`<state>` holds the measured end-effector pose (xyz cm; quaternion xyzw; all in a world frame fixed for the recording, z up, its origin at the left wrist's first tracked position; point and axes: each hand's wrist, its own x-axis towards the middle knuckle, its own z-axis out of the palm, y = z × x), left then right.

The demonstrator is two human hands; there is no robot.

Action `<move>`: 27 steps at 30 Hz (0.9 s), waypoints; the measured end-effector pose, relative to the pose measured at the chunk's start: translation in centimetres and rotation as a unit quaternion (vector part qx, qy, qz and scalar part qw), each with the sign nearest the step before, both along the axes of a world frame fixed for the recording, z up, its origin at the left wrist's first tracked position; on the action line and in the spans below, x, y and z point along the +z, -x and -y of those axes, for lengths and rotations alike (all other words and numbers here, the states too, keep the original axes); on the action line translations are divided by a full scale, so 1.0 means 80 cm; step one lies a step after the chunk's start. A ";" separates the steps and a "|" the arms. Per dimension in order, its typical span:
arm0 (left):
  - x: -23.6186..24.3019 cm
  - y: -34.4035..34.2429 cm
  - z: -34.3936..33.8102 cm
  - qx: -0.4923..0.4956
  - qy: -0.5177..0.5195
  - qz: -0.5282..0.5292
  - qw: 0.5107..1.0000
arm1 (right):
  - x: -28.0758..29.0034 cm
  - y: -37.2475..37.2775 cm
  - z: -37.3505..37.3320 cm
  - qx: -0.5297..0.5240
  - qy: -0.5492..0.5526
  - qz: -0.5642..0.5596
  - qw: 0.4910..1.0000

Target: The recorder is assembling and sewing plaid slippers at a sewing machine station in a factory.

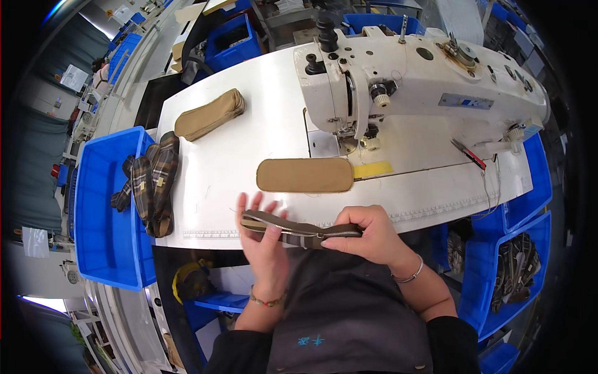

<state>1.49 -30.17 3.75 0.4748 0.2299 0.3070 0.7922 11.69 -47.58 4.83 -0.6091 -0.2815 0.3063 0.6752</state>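
Well, zippered strip (299,228): our left hand (265,252) and right hand (374,235) gripped it near both ends.
Table edge (205,244): ran beneath.
Gap: narrow, toward tan panel (304,175).

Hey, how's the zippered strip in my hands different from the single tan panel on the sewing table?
Your left hand and right hand hold the zippered strip, while the tan panel lies on the white sewing table. The zippered strip is bent and narrow; the tan panel is flat and broader, with rounded ends. The zippered strip has a silvery zipper; the tan panel shows none. Both are longer than wide.
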 end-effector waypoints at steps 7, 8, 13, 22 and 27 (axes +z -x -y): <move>0.055 0.011 -0.037 -0.439 -0.377 -0.158 0.800 | 0.022 -0.028 0.027 0.102 0.098 0.000 0.990; 0.052 0.011 -0.035 -0.440 -0.377 -0.158 0.800 | 0.020 -0.027 0.026 0.101 0.099 0.000 0.990; 0.013 0.016 -0.010 -0.345 -0.124 -0.083 0.927 | -0.006 -0.009 0.022 -0.049 -0.112 -0.253 0.960; 0.007 0.012 -0.004 -0.287 -0.286 -0.071 0.911 | -0.018 0.010 0.021 -0.014 -0.064 -0.239 0.969; 0.008 0.012 -0.026 -0.221 -0.009 0.025 0.975 | -0.017 0.016 0.026 0.209 0.071 -0.141 0.965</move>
